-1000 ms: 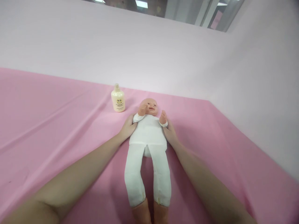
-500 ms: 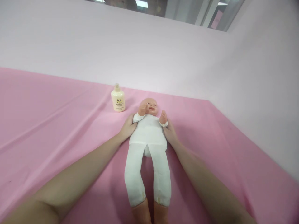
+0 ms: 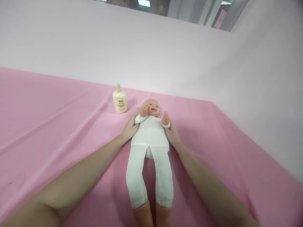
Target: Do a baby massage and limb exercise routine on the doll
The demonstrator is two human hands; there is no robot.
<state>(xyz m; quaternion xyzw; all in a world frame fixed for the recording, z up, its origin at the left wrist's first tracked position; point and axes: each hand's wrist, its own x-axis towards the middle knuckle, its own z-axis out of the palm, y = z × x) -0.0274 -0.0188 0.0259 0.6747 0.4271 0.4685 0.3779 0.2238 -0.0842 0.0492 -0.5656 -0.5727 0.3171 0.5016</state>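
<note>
A baby doll (image 3: 150, 132) with a white cloth body and bare plastic head, hands and feet lies face up, its feet towards me. At its left side, my left hand (image 3: 130, 127) holds the upper body below the doll's raised arm. My right hand (image 3: 172, 134) grips the opposite side in the same way. Both thumbs lie along the doll's sides; most of the other fingers are hidden behind its arms and body. A cream pump bottle (image 3: 120, 101) with a printed label stands upright beyond my left hand, apart from it.
A pink cloth (image 3: 71, 110) with a few folds covers the surface under the doll. White walls (image 3: 118, 53) rise behind it and along the right. High at the back is a window (image 3: 184, 11) with lights showing in it.
</note>
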